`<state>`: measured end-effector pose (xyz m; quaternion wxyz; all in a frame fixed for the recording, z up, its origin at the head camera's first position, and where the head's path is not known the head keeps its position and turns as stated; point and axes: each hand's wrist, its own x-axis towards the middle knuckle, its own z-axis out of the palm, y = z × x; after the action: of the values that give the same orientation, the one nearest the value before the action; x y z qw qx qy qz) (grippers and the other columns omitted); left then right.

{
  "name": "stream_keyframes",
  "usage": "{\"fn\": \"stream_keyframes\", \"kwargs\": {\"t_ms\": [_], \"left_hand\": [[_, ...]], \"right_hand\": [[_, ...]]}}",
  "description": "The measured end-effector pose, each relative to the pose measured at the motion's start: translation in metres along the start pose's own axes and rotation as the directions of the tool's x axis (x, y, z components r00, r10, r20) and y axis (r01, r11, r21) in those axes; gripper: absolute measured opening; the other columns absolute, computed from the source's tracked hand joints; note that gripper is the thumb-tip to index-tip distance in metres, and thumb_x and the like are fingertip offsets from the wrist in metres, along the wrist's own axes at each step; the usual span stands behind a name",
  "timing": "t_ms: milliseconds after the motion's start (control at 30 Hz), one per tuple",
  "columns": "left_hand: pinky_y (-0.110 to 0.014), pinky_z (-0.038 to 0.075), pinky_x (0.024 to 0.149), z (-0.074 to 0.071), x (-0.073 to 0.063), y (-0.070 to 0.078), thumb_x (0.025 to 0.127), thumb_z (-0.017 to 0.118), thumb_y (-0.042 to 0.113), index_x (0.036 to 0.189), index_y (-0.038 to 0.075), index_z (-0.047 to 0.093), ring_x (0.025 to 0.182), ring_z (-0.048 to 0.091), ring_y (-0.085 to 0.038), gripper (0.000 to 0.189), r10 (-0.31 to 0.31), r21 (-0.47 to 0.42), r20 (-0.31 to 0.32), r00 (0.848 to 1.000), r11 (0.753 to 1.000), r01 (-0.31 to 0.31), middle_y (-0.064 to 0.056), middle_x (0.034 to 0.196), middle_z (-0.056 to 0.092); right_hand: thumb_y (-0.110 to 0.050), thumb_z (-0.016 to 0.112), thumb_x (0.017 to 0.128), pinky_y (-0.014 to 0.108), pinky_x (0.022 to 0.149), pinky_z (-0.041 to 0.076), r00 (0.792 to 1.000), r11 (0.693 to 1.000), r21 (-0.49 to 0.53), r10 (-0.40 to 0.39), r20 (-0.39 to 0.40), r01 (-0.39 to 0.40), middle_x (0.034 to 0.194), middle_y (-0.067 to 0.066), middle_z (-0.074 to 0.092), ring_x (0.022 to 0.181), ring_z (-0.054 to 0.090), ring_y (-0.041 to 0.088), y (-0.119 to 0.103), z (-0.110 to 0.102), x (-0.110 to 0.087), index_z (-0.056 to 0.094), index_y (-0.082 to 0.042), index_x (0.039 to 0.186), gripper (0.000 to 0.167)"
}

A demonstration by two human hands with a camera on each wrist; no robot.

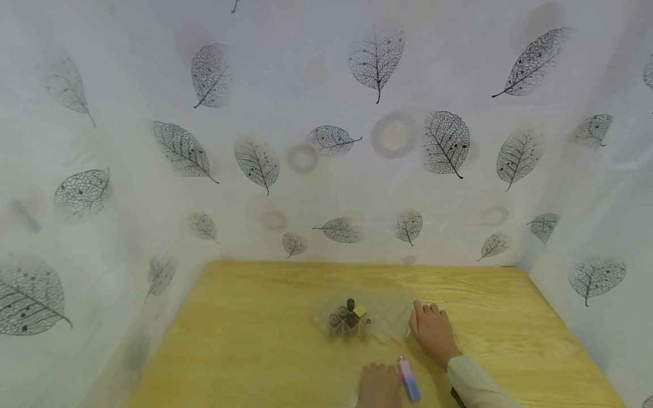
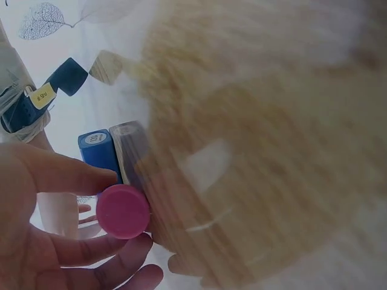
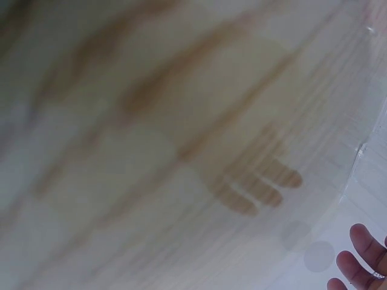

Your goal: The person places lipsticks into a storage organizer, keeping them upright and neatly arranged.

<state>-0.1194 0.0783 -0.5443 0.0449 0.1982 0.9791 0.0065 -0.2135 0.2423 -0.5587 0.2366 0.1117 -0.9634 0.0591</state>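
Observation:
At the bottom of the head view my left hand is low over the table. In the left wrist view its thumb and fingers pinch a small item with a round pink end; its length is hidden. Right beside that hand lies a slim pink-to-blue tube, whose blue square end bears a round label. My right hand rests by the right edge of a clear compartment organizer. Its fingers look relaxed in the right wrist view. Whether they touch the organizer I cannot tell.
Several small dark-capped cosmetics and one with a yellow top stand in the organizer's left part. The glossy wood-grain table mirrors the hands. A leaf-printed sheet encloses the table at the back and sides.

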Motion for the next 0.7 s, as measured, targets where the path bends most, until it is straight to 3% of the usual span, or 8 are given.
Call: {"fn": "stream_keyframes", "kwargs": {"t_ms": [367,600,700], "left_hand": [[-0.029,0.046,0.070,-0.0010,-0.0013,0.0014,0.074,0.070,0.026,0.087,0.019,0.066,0.075,0.058,-0.014,0.016,-0.009,0.007,0.005,1.000,1.000,0.009,0.006,0.080,0.065],[-0.032,0.047,0.074,-0.0096,-0.0011,-0.0008,0.074,0.070,0.028,0.094,0.024,0.066,0.080,0.058,-0.015,0.021,0.007,0.005,0.062,0.998,1.000,-0.007,0.007,0.086,0.064],[-0.031,0.047,0.073,-0.0107,-0.0024,-0.0022,0.076,0.069,0.031,0.091,0.022,0.065,0.078,0.058,-0.015,0.018,-0.004,0.005,0.024,1.000,1.000,0.004,0.006,0.083,0.063]], "right_hand": [[-0.014,0.047,0.089,0.041,0.055,0.041,1.000,1.000,0.006,0.010,0.008,-0.010,0.065,0.009,0.055,0.066,0.052,0.029,-0.0039,-0.0051,-0.0001,0.044,-0.006,0.082,0.011],[-0.014,0.049,0.089,0.042,0.056,0.041,1.000,1.000,0.012,0.019,0.014,-0.019,0.067,0.010,0.057,0.067,0.054,0.030,-0.0045,-0.0063,0.0003,0.046,-0.006,0.084,0.010],[-0.014,0.049,0.089,0.042,0.056,0.041,0.999,1.000,0.014,0.024,0.021,-0.024,0.066,0.010,0.057,0.067,0.054,0.030,-0.0040,-0.0054,0.0005,0.046,-0.006,0.084,0.010]]}}
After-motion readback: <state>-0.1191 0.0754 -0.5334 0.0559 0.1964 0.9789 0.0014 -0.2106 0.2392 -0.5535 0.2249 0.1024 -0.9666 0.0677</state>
